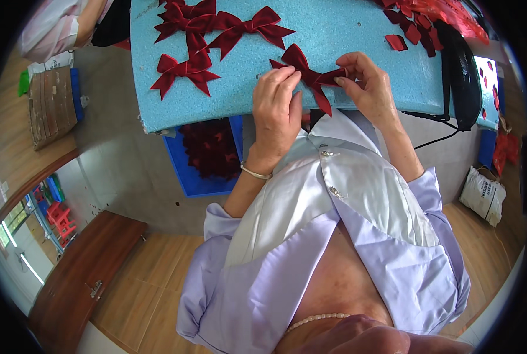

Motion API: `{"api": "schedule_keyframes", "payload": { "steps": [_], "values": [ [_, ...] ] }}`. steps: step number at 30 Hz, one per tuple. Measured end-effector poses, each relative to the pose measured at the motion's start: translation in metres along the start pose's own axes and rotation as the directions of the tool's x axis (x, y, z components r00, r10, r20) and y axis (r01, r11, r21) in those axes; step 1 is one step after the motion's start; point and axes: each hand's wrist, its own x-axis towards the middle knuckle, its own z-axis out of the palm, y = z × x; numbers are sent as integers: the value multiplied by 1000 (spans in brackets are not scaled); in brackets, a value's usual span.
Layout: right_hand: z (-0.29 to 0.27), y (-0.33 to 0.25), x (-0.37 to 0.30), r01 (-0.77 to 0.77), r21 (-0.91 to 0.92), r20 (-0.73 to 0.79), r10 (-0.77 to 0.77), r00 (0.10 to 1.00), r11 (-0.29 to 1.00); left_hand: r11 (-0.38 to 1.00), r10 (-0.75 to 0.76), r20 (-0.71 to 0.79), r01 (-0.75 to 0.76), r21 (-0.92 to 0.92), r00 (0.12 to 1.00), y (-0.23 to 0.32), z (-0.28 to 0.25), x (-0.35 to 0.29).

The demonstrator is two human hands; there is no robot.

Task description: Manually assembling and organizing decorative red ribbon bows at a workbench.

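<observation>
A dark red velvet bow lies at the near edge of the light blue table, one tail hanging toward me. My right hand pinches its right loop between thumb and fingers. On its left side, my left hand has its fingers bent together, tips on the velvet; the thumb's grip is partly hidden. Left of my hands rests a single matching bow. Beyond it are another bow and a cluster of overlapping bows.
Small red velvet pieces lie at the table's far right, near a red plastic bag and a black object. Below the table, a blue bin holds dark red pieces. Another person's sleeve shows at upper left.
</observation>
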Motion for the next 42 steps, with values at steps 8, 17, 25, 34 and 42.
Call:
{"api": "schedule_keyframes", "payload": {
  "steps": [8,17,25,34,42],
  "values": [
    [9,-10,-25,221,-309,-267,-307,914,925,967,126,150,-155,201,981,8,-12,29],
    [28,-5,-11,384,-426,-159,-486,859,819,974,110,401,-180,141,909,-6,-12,53],
    [9,-15,-3,589,-417,-206,-703,681,692,656,-278,630,622,-427,725,-1,-21,61],
    [-19,-13,-15,-244,743,122,232,965,623,405,-307,613,683,-608,728,16,-21,57],
    [-2,-17,-7,-214,704,89,215,972,677,600,-347,521,611,-517,780,23,-15,52]
  ]
}}
